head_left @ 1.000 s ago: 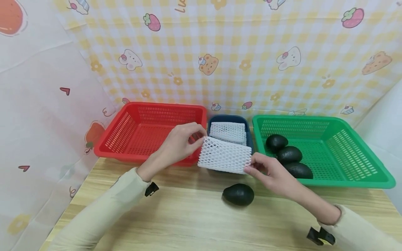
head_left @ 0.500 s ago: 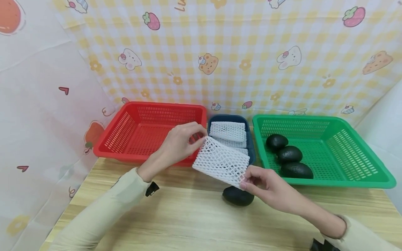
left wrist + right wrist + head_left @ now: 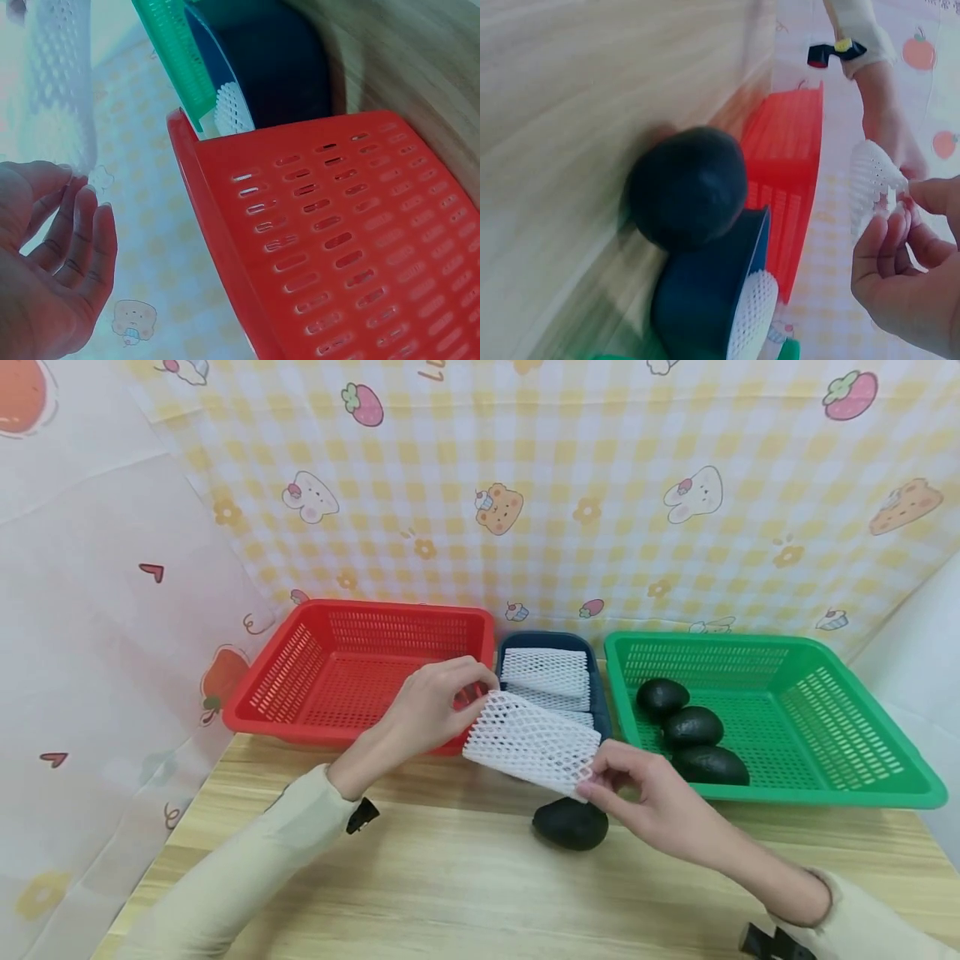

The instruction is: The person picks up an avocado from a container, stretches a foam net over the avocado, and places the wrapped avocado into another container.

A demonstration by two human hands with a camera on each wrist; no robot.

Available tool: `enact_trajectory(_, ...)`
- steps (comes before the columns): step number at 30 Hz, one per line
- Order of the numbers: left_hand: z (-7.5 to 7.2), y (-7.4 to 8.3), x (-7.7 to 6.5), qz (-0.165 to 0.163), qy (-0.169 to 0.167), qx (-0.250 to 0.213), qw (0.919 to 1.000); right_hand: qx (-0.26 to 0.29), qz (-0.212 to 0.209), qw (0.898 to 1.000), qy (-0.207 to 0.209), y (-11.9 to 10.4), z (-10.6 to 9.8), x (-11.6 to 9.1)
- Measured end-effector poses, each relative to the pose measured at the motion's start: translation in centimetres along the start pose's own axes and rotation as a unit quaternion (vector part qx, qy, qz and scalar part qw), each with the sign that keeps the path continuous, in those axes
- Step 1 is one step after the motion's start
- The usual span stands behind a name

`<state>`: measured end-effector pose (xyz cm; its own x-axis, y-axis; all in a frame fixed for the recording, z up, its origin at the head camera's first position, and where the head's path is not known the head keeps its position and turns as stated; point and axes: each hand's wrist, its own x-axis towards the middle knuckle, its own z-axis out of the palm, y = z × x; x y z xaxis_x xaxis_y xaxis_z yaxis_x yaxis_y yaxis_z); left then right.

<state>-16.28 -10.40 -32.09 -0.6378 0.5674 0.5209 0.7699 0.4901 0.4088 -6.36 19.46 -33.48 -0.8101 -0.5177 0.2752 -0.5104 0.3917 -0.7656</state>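
Note:
A white foam net sleeve (image 3: pixel 532 739) is stretched between both hands above the table. My left hand (image 3: pixel 435 702) pinches its upper left corner between thumb and fingers; the left wrist view shows the same pinch on the foam net (image 3: pixel 60 97). With thumb and fingertips, my right hand (image 3: pixel 652 789) pinches the sleeve's right end, and in the right wrist view that end gapes a little. Below the sleeve, a dark avocado (image 3: pixel 570 825) lies on the table, its top edge partly covered by the net.
A dark blue bin (image 3: pixel 600 693) with several more foam nets (image 3: pixel 546 668) stands behind the sleeve. The red basket (image 3: pixel 360 689) is on its left. To its right, the green basket (image 3: pixel 795 727) holds 3 avocados (image 3: pixel 692 727). All stand on a wooden table (image 3: pixel 420 893).
The right hand has lowered its end of the sleeve toward the front, then lifted it slightly. The left hand keeps its pinch almost in place.

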Motion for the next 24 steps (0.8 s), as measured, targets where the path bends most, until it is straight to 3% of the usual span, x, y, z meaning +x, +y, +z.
enact_trajectory(6, -0.5, 0.1, -0.3, 0.001, 0.009, -0.013, 0.9999, -0.028, 0.018, 0.999, 0.030, 0.8, -0.8, 0.6)
enact_trajectory(10, -1.1, 0.1, -0.4, -0.008, 0.024, -0.018, 0.9995, -0.055, 0.045, 0.997, -0.007, 1.2, -0.8, 0.6)
enact_trajectory(13, -1.3, 0.2, -0.4, -0.006, 0.031, -0.023, 0.9992, -0.094, 0.032, 0.994, -0.055, 1.5, -0.3, 0.4)
enact_trajectory(16, -1.4, 0.2, -0.4, -0.002, 0.037, -0.027, 0.9989, -0.161, 0.006, 0.982, -0.102, 1.6, 0.4, 0.1)
enact_trajectory(20, -1.3, 0.2, -0.4, -0.003, 0.042, -0.030, 0.9986, -0.250, -0.016, 0.957, -0.145, 1.7, 1.2, -0.2)
enact_trajectory(24, -1.2, 0.2, -0.5, -0.004, 0.043, -0.034, 0.9985, -0.283, -0.014, 0.942, -0.179, 1.9, 1.5, -0.4)
